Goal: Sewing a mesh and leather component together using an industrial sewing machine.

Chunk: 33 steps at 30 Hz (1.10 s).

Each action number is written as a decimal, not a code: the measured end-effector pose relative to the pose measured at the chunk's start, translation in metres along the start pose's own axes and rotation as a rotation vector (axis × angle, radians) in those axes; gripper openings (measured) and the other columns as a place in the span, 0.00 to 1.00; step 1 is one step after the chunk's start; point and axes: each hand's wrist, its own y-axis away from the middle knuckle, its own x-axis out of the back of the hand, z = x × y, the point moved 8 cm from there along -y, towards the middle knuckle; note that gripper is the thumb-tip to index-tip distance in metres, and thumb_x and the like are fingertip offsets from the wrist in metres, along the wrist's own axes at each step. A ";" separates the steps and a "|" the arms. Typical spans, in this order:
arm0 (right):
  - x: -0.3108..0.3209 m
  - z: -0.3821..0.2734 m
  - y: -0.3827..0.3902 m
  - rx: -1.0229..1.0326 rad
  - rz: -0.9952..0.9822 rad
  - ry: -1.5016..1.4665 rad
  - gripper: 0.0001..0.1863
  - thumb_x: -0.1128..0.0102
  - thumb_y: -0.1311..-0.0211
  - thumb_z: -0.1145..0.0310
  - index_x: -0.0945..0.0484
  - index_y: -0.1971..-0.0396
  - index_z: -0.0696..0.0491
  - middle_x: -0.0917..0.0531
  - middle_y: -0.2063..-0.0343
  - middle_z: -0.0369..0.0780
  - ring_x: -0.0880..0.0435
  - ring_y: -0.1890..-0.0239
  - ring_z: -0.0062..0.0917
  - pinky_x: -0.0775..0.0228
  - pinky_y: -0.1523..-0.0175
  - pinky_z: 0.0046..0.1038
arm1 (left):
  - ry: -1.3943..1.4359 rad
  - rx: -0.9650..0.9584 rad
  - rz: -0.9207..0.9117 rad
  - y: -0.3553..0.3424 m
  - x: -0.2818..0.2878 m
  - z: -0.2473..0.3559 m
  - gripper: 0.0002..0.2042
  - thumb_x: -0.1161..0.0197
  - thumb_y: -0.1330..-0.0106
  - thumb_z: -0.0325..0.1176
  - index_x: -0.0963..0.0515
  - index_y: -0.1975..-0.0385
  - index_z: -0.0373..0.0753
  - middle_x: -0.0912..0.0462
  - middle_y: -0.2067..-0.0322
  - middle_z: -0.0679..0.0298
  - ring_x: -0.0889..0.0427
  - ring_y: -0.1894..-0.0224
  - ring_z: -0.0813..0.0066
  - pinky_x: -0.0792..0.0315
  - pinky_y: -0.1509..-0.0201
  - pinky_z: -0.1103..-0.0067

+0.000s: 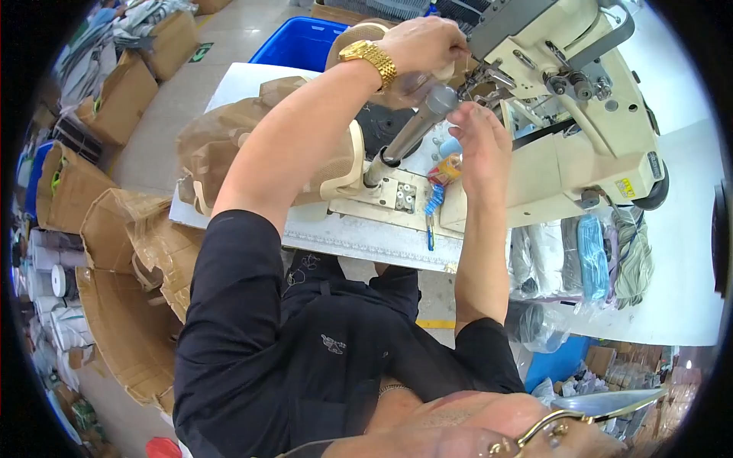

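Observation:
My left hand (429, 47), with a gold watch (369, 59) on its wrist, reaches up to the needle area of a cream post-bed sewing machine (527, 57). Its fingertips are pinched together, and what they hold is too small to make out. Just right of the top of the metal post (420, 126) is my right hand (482, 137). Its fingers are bent together near the machine's presser area; anything between them cannot be made out. Tan mesh shoe uppers (336, 164) with pale edging lie left of the post, partly behind my left forearm.
A blue-handled tool (431, 229) and a red-and-yellow packet (445, 169) lie by the machine base. A blue bin (294, 46) stands beyond the white table (359, 238). Cardboard boxes (126, 328) stand at left. Bundles of cord (592, 256) lie at right.

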 end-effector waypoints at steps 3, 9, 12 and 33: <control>-0.003 0.003 0.003 0.017 0.000 -0.110 0.11 0.44 0.31 0.66 0.19 0.58 0.57 0.16 0.67 0.37 0.18 0.63 0.20 0.28 0.55 0.24 | -0.123 -0.057 0.346 0.036 0.043 0.023 0.09 0.44 0.34 0.38 0.18 0.65 0.43 0.20 0.67 0.55 0.19 0.60 0.54 0.25 0.58 0.63; 0.000 0.020 0.048 -0.080 -0.144 0.096 0.13 0.42 0.32 0.67 0.20 0.54 0.59 0.16 0.64 0.37 0.18 0.59 0.20 0.26 0.56 0.22 | -0.014 0.095 0.319 0.157 0.050 0.060 0.06 0.40 0.33 0.33 0.20 0.65 0.39 0.19 0.68 0.58 0.19 0.64 0.58 0.26 0.60 0.69; -0.021 0.031 0.102 -0.088 -0.246 0.309 0.28 0.30 0.43 0.66 0.27 0.44 0.61 0.20 0.52 0.41 0.20 0.52 0.23 0.28 0.48 0.24 | 0.178 0.260 0.536 0.212 0.054 0.069 0.06 0.38 0.35 0.27 0.20 0.60 0.36 0.16 0.64 0.61 0.18 0.65 0.73 0.26 0.57 0.79; 0.036 0.136 0.215 -0.539 0.033 -0.049 0.20 0.49 0.28 0.65 0.29 0.40 0.57 0.20 0.50 0.40 0.21 0.50 0.20 0.27 0.47 0.26 | 0.548 0.195 0.018 0.261 -0.053 0.161 0.22 0.45 0.37 0.20 0.28 0.41 0.37 0.22 0.48 0.57 0.23 0.45 0.69 0.30 0.41 0.75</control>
